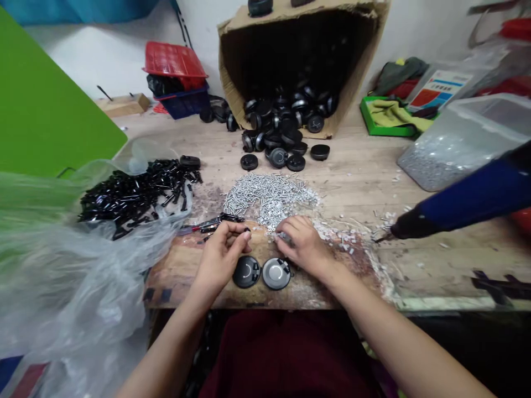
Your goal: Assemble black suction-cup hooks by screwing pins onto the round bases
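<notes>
My left hand [224, 251] pinches a small black plastic part [247, 229] between thumb and fingertips, mostly covered by them. My right hand [305, 246] has its fingers curled together at the near edge of a heap of silver screws [265, 193] and small nuts [274, 213]. What those fingers hold, if anything, is hidden. Just below and between both hands lie two round black discs [246, 271], side by side; the right disc [276, 273] has a grey face. Several loose black rods [218, 222] are beside my left hand's knuckles.
A blue power screwdriver [464, 199] points in from the right. Black rods [133, 190] lie on a plastic bag [120, 265] at left. A cardboard box [232, 72] at the back spills round black parts [286, 135]. A translucent bin [468, 138] holds small metal pieces.
</notes>
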### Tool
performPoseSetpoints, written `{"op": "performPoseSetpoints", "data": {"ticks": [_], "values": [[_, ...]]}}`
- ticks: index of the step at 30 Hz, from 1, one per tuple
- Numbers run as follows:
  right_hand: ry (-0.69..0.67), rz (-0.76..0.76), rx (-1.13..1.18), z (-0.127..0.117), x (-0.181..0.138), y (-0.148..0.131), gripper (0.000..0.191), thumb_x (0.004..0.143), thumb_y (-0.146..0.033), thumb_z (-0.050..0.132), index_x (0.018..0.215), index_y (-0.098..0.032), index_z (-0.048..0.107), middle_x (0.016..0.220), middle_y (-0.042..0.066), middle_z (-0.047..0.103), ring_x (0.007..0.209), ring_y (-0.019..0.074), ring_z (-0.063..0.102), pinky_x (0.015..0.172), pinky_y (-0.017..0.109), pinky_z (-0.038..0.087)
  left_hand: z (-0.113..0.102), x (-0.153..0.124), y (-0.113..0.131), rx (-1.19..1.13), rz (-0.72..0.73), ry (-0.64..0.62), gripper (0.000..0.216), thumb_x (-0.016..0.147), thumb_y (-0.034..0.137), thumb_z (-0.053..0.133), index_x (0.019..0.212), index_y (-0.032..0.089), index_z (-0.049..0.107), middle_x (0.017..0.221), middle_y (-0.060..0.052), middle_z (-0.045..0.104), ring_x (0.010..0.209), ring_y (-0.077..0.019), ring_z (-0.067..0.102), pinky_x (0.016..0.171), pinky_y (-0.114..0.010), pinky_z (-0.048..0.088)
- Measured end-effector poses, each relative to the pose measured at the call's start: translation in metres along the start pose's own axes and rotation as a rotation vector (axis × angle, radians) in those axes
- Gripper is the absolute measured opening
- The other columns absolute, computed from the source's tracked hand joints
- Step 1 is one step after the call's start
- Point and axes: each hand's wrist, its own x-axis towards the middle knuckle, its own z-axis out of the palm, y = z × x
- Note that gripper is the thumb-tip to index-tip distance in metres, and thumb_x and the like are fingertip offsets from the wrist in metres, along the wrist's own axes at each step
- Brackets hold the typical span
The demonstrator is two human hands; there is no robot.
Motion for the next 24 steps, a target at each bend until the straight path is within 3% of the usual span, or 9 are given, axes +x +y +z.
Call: {"op": "performPoseSetpoints", "data": {"ticks": [3, 6, 11, 24], "values": [[0.15, 0.155, 0.389, -0.007, -0.003, -0.012, 0.006, 0.084, -0.02, 0.058, 0.088, -0.018, 0.062, 0.086, 0.004, 0.066, 0.082, 0.0164, 0.06, 0.076, 0.031, 0.047, 0.014, -0.007, 0.008, -0.166, -0.048, 0.01, 0.025, 0.076, 0.033, 0.065, 0.09, 0.016, 0.052, 0.08, 0.002, 0.057, 0.06, -0.0081, 0.059, 0.059, -0.022, 0.051], [0.226, 0.244, 0.614, -0.013, -0.009, -0.027, 0.008, 0.084, -0.019, 0.061, 0.09, -0.02, 0.066, 0.088, 0.002, 0.068, 0.082, 0.0137, 0.063, 0.077, 0.028, 0.049, 0.028, -0.015, 0.012, -0.267, -0.047, 0.016, 0.026, 0.075, 0.03, 0.067, 0.092, 0.015, 0.053, 0.086, 0.001, 0.058, 0.065, -0.0082, 0.06, 0.061, -0.021, 0.053], [0.313, 0.23, 0.665, -0.016, -0.018, -0.038, 0.013, 0.083, -0.014, 0.063, 0.091, -0.019, 0.071, 0.089, 0.005, 0.07, 0.086, 0.0148, 0.065, 0.08, 0.03, 0.052, 0.042, -0.025, 0.018, -0.347, -0.058, 0.002, 0.024, 0.076, 0.027, 0.067, 0.093, 0.015, 0.055, 0.085, 0.0, 0.06, 0.069, -0.009, 0.061, 0.065, -0.022, 0.056], [0.373, 0.318, 0.792, -0.02, -0.023, -0.042, 0.011, 0.077, -0.012, 0.069, 0.084, -0.021, 0.071, 0.083, 0.001, 0.069, 0.08, 0.0122, 0.064, 0.075, 0.026, 0.051, 0.048, -0.028, 0.023, -0.447, -0.114, -0.023, 0.021, 0.076, 0.023, 0.067, 0.091, 0.014, 0.057, 0.079, 0.001, 0.064, 0.06, -0.0063, 0.062, 0.06, -0.018, 0.055]]}}
